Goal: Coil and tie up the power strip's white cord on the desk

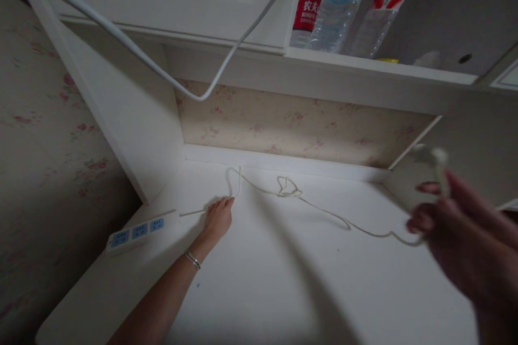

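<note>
A white power strip [140, 230] with blue socket faces lies at the left of the white desktop. Its thin white cord [324, 210] runs from the strip's right end across the desk, with a small tangle near the back. My left hand [219, 219], wearing a silver bracelet, is closed around the cord close to the strip. On the right, my right hand [453, 232] is raised above the desk and blurred. Its fingers are wrapped round the far end of the cord, where a blurred white plug [431, 156] sticks up.
A thick grey-white cable [202, 98] hangs in a loop across the upper foreground. Above the desk, a shelf [380, 67] holds several plastic water bottles [340, 13]. White side panels [117, 102] and a floral-papered back wall [283, 124] enclose the desk.
</note>
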A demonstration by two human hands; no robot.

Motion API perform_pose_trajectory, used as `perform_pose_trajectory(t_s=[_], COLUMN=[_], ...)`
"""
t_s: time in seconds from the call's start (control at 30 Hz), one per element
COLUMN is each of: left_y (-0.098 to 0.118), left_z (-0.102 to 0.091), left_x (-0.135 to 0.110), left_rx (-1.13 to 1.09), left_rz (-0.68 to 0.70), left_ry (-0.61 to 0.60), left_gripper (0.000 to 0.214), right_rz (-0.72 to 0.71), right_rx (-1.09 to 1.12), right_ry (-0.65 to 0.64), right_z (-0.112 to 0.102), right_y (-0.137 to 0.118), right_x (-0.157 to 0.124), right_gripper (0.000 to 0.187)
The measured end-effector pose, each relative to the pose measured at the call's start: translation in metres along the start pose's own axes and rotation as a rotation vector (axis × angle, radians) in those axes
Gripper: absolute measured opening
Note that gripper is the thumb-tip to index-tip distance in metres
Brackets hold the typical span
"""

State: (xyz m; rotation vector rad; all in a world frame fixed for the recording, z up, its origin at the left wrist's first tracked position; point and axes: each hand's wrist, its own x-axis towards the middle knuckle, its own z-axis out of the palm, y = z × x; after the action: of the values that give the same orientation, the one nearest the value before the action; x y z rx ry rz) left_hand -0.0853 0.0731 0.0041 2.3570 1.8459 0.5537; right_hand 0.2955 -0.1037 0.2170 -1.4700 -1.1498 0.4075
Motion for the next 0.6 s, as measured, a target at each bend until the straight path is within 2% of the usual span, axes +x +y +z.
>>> perform_pose_trajectory(t_s=[0.07,0.17,0.23,0.3,0.37,0.47,0.5,0.6], left_y=[0.001,0.003,0.004,0.003,0.000,-0.004,-0.004,-0.003], left_z=[0.003,0.007,0.006,0.000,-0.008,-0.020,-0.022,-0.021], left_x=[0.000,0.001,0.003,0.003,0.001,-0.005,-0.008,-0.012], left_rx=[-0.134,-0.673,-0.862,-0.938,-1.125,-1.413,-1.437,-1.315], left_rz=[0.004,-0.089,-0.129,-0.152,-0.219,-0.338,-0.357,-0.366], left_ry=[0.000,-0.020,-0.040,-0.056,-0.100,-0.161,-0.152,-0.060], left_gripper=[0.042,0.031,0.033,0.048,0.064,0.073,0.070,0.055], right_rz=[-0.037,-0.001,0.008,-0.030,-0.046,-0.054,-0.072,-0.157], right_rx=[0.207,0.329,0.379,0.329,0.254,0.133,0.098,0.039], right_ry=[-0.245,-0.606,-0.761,-0.830,-0.851,-0.813,-0.803,-0.815], right_z=[0.067,0.170,0.228,0.275,0.308,0.334,0.337,0.337], right_y=[-0.008,0.003,0.022,0.043,0.062,0.078,0.079,0.074], right_x=[-0.005,-0.027,-0.042,-0.052,-0.057,-0.059,-0.060,-0.062], right_gripper=[0.056,0.060,0.059,0.058,0.059,0.059,0.057,0.049])
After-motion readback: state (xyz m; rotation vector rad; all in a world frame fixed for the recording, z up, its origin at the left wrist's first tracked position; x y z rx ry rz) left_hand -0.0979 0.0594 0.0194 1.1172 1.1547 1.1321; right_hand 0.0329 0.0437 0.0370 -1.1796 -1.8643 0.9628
